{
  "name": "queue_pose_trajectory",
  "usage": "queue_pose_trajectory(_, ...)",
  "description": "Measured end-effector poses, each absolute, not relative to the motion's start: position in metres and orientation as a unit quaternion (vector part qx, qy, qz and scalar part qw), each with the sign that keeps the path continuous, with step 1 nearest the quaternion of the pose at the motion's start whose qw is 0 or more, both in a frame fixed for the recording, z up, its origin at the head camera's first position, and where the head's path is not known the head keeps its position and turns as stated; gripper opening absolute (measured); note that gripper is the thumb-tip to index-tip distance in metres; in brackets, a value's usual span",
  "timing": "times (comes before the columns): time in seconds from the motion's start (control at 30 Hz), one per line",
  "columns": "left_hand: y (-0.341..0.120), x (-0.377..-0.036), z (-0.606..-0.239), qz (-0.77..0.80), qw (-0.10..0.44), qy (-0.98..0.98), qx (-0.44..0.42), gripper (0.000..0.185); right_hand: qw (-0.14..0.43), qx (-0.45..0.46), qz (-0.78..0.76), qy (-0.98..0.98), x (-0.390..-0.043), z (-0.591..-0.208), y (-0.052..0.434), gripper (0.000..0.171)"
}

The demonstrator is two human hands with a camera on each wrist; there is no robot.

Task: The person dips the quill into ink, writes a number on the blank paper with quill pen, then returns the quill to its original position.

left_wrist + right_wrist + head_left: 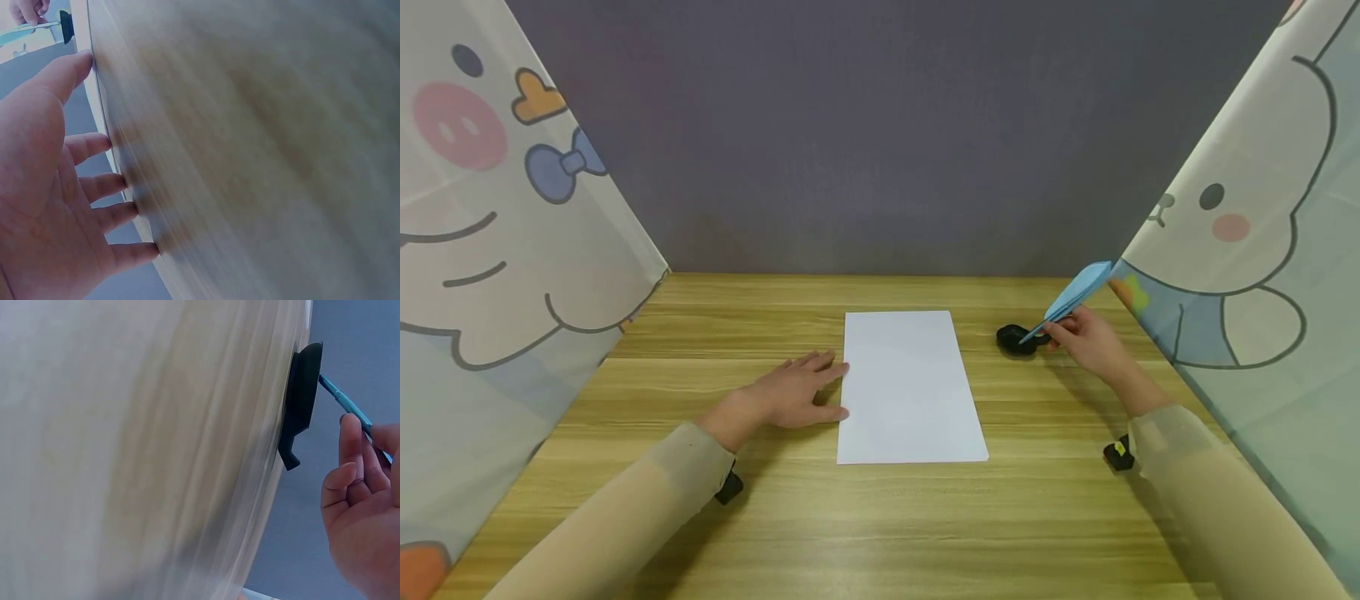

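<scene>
1. A slim light-blue pen with a broad, feather-shaped upper end (1078, 290) was held by the right hand (1093, 343), its shaft pinched between thumb and fingers; the other fingers were loosely bent.
2. The pen was held at a slant, with the feather-shaped end raised towards the far right and the tip pointed down at the mouth of a small, shallow black dish with a short handle (1015, 340); whether the inside of the dish was touched by the tip could not be told.
3. The black dish was set on the yellow-brown wood-grain tabletop (910, 525), its handle turned towards the right hand.
4. A plain white rectangular sheet of paper (910, 387) was laid flat between the two hands, to the left of the dish and apart from it.
5. The left hand (793, 396) was spread wide, with nothing held; the sheet's left edge was met by the thumb and index fingertip, while the other fingers were placed left of it.
6. Both forearms were covered by cream sleeves (625, 508).
7. The tabletop was bordered at the back by a dark grey-purple panel (880, 133).
</scene>
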State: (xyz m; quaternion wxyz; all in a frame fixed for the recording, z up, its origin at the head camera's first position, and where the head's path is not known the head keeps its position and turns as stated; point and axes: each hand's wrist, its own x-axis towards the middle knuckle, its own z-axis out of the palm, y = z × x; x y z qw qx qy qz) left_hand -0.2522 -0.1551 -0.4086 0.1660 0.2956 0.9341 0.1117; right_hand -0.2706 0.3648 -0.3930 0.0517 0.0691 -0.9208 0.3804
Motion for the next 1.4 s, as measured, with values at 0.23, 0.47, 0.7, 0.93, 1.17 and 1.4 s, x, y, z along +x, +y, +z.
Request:
queue_pose_trajectory(0.23, -0.155, -0.252, -0.409, 0.111, 0.167, 0.934, 0.296, 0.087, 0.03, 0.073, 0.385, -0.92, -0.274, -0.394, 0.366, 0.032)
queue_pose_trajectory(0.47, -0.154, -0.25, -0.406, 0.112, 0.172, 0.935, 0.289, 0.086, 0.02, 0.063, 0.365, -0.929, -0.274, -0.394, 0.366, 0.036)
queue_pose_trajectory(0.7, -0.153, -0.25, -0.406, 0.112, 0.171, 0.935, 0.291, 0.086, 0.034, 0.072, 0.374, -0.924, -0.271, -0.392, 0.365, 0.034)
queue_pose_trajectory(0.93, -0.154, -0.25, -0.406, 0.113, 0.172, 0.934, 0.291, 0.086, 0.064, 0.076, 0.432, -0.897, -0.271, -0.389, 0.36, 0.034)
queue_pose_trajectory(1.17, -0.155, -0.251, -0.406, 0.113, 0.173, 0.934, 0.293, 0.087, 0.067, 0.113, 0.497, -0.858, -0.278, -0.381, 0.33, 0.03)
queue_pose_trajectory(1.4, -0.155, -0.251, -0.407, 0.114, 0.174, 0.933, 0.295, 0.087, 0.045, 0.143, 0.506, -0.849, -0.292, -0.381, 0.291, 0.025)
